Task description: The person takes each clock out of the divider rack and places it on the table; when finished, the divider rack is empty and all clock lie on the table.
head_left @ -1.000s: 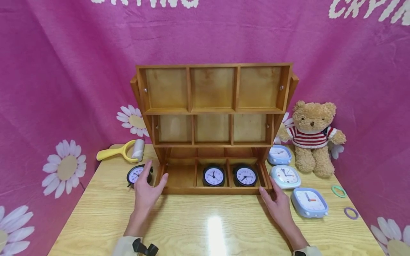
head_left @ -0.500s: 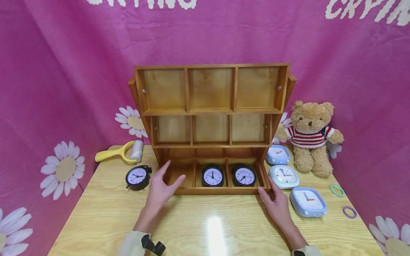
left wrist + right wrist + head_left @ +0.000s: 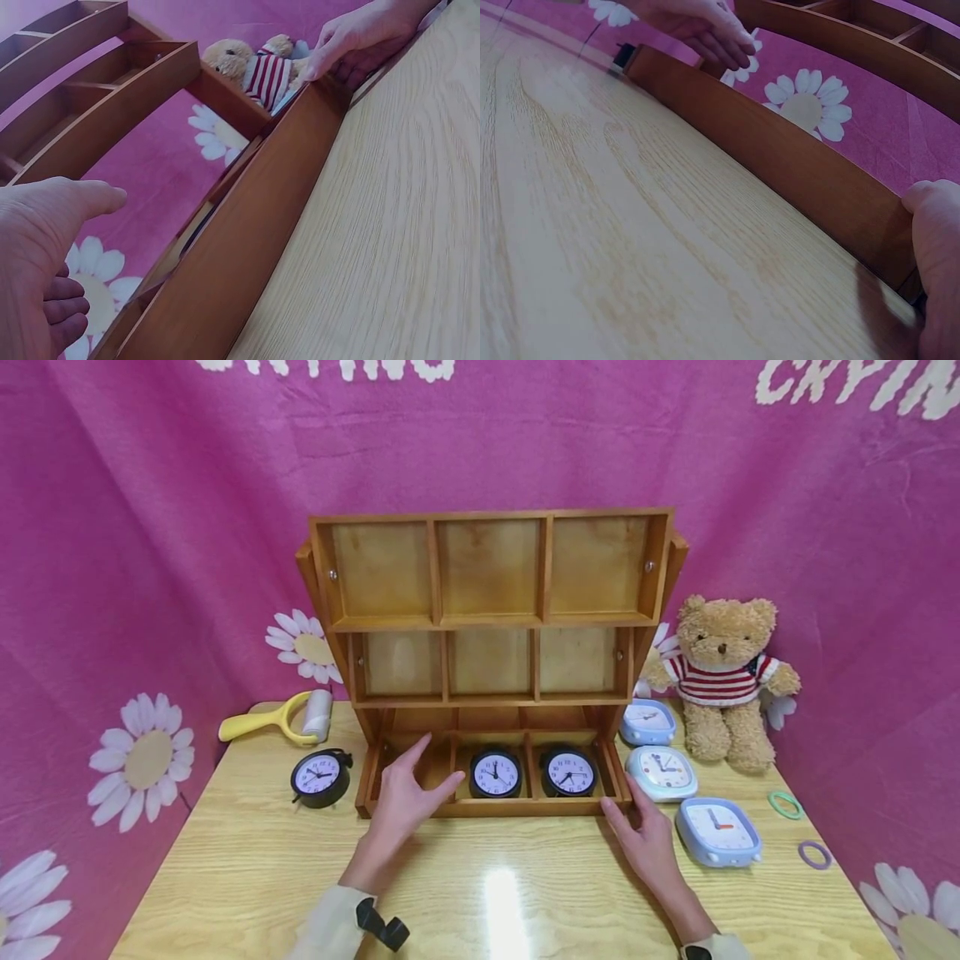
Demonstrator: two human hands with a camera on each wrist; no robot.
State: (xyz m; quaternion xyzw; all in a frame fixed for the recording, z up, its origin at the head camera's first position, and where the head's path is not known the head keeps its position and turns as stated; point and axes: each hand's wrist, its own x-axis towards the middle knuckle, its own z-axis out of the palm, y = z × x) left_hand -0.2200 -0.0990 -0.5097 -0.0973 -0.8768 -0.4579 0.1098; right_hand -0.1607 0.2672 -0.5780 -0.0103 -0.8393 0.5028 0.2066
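A tiered wooden storage box stands unfolded on the table, its upper trays raised. In its bottom tray, one black round alarm clock sits in the middle compartment and another black alarm clock in the right one. My left hand hovers over the front of the left compartment, thumb and fingers spread, holding nothing. My right hand grips the box's front right corner, thumb at the front edge. Left of the box, a third black alarm clock stands on the table.
On the right are a blue clock, a white-faced clock and another blue clock. A teddy bear sits behind them. Green and purple rings lie near the right edge. A yellow-handled roller lies back left.
My left hand has moved rightward from beside the left black alarm clock to over the left compartment. My right hand has stayed at the box corner. The view has shifted slightly.
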